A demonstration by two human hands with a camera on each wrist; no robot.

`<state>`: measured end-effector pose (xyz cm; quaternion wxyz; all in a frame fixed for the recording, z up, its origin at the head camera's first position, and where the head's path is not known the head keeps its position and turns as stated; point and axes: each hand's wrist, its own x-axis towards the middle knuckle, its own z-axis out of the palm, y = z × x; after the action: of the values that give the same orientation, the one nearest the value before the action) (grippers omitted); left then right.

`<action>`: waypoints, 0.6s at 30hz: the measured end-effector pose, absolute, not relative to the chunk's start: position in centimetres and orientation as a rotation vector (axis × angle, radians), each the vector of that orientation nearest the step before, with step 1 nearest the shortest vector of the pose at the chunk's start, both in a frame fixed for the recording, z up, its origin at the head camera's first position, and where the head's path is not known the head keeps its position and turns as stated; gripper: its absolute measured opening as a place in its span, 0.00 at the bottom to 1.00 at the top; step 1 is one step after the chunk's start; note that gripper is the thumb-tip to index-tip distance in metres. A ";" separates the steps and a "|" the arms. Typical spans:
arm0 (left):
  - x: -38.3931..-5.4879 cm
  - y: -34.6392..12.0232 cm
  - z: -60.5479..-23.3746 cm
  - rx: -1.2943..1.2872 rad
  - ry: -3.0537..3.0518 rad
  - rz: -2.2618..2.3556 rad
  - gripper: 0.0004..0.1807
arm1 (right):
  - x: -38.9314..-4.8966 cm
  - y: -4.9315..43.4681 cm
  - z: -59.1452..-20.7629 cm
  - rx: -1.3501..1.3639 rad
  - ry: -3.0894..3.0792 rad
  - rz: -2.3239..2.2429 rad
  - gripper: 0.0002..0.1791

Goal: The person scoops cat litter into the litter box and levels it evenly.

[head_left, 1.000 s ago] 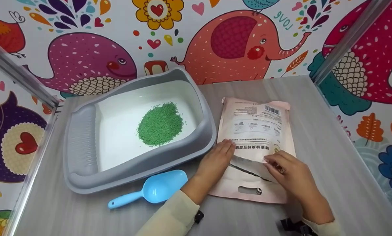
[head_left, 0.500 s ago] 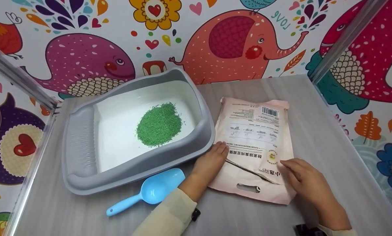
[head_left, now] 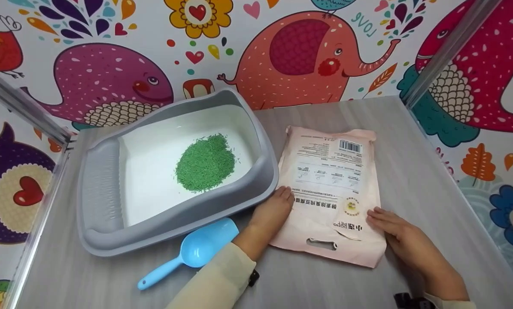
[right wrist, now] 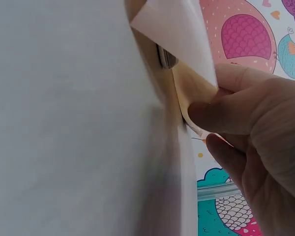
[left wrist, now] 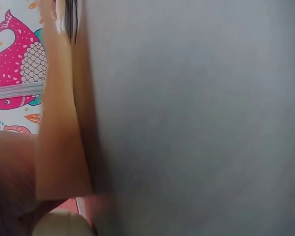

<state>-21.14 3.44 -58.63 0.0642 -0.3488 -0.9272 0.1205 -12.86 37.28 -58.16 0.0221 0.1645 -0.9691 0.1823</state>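
A pink printed bag of cat litter (head_left: 320, 171) lies flat on the table, its handle slot toward me. Just above the slot, its cut opening shows only as a short slit. My left hand (head_left: 273, 212) holds the bag's left edge, fingers over the printed side and thumb hidden in the head view. At the right edge my right hand (head_left: 406, 240) grips the bag, fingertips on top. In the right wrist view the thumb and fingers of the right hand (right wrist: 255, 118) pinch the bag's edge. A black clip shows at each wrist.
A grey litter box (head_left: 174, 231) with a white inside stands left of the bag, bearing a heap of green pellets (head_left: 204, 165). A light blue scoop (head_left: 198, 249) lies in front of it, beside the left forearm. Patterned walls (head_left: 247, 25) enclose the table.
The right hand has let go of the lifted flap by the opening and moved right to the bag's edge. The opening has closed to a short slit. The left hand has slid slightly left.
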 end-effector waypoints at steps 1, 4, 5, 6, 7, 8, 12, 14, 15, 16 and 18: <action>-21.2 3.5 -58.7 -1.050 -2.794 0.367 0.21 | -12.9 37.4 -58.2 0.528 -2.986 0.572 0.30; -21.3 3.5 -58.7 -1.039 -2.801 0.358 0.20 | -13.1 37.6 -58.3 0.549 -2.957 0.594 0.28; -21.3 3.5 -58.7 -1.030 -2.811 0.341 0.19 | -13.2 37.6 -58.3 0.544 -2.962 0.604 0.28; -21.3 3.5 -58.7 -1.023 -2.821 0.331 0.19 | -13.2 37.7 -58.2 0.533 -2.969 0.616 0.28; -21.3 3.5 -58.7 -1.017 -2.829 0.316 0.19 | -13.3 37.7 -58.2 0.515 -2.980 0.629 0.28; -21.3 3.5 -58.7 -1.015 -2.831 0.305 0.18 | -13.3 37.8 -58.1 0.488 -3.002 0.643 0.28; -21.3 3.4 -58.7 -0.990 -2.840 0.214 0.17 | -13.4 38.2 -58.3 0.439 -3.023 0.743 0.29; -21.2 3.3 -58.6 -0.971 -2.847 0.142 0.16 | -13.4 38.4 -58.5 0.443 -2.989 0.803 0.30; -21.1 3.3 -58.6 -0.960 -2.855 0.101 0.16 | -13.4 38.5 -58.6 0.446 -2.969 0.831 0.30; -21.1 3.3 -58.6 -0.950 -2.861 0.066 0.15 | -13.4 38.5 -58.7 0.443 -2.954 0.854 0.30; -21.0 3.4 -58.6 -0.931 -2.871 0.017 0.14 | -13.4 38.7 -58.7 0.417 -2.943 0.890 0.29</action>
<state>-21.05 3.36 -58.57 0.0616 -0.3080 -0.9494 0.0057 -13.44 38.67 -58.69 0.0193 0.1342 -0.9483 0.2868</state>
